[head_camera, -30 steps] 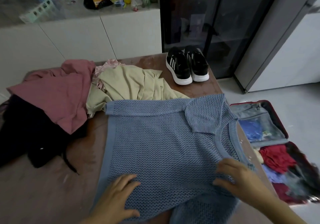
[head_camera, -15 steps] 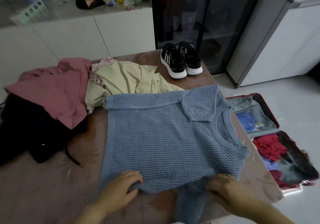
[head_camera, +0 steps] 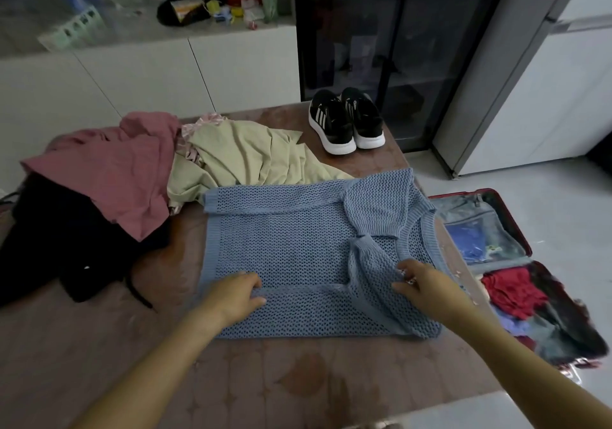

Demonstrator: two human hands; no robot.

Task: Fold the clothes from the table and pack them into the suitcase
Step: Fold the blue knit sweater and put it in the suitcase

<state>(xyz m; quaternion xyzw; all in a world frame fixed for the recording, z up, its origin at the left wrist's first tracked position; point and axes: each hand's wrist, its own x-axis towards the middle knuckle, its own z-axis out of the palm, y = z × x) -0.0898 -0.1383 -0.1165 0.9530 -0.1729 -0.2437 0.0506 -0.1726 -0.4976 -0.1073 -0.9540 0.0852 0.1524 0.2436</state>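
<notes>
head view: a blue knit sweater (head_camera: pixel 291 253) lies flat on the brown table (head_camera: pixel 298 379), near its right edge, with its near side folded up over the body. its far sleeve (head_camera: pixel 374 206) is folded inward beside the neckline. the left hand (head_camera: pixel 236 293) rests on the folded near strip, fingers curled and thumb below, pinching the fold's edge. the right hand (head_camera: pixel 427 284) holds the near sleeve (head_camera: pixel 371 263) bunched between curled fingers and thumb, lifted a little over the sweater's chest.

behind the sweater a beige garment (head_camera: pixel 245 160) lies crumpled, touching its far edge. to the left of that, a pink garment (head_camera: pixel 112 170) drapes over a black garment (head_camera: pixel 49 240) at the table's left side. a pair of black shoes (head_camera: pixel 346 120) with white soles stands at the far right corner of the table.

on the floor just beside the table's right side, the suitcase (head_camera: pixel 516 226) lies open, with red clothes (head_camera: pixel 510 291) and other dark pieces in its near half and a zipped mesh cover over the far half.
</notes>
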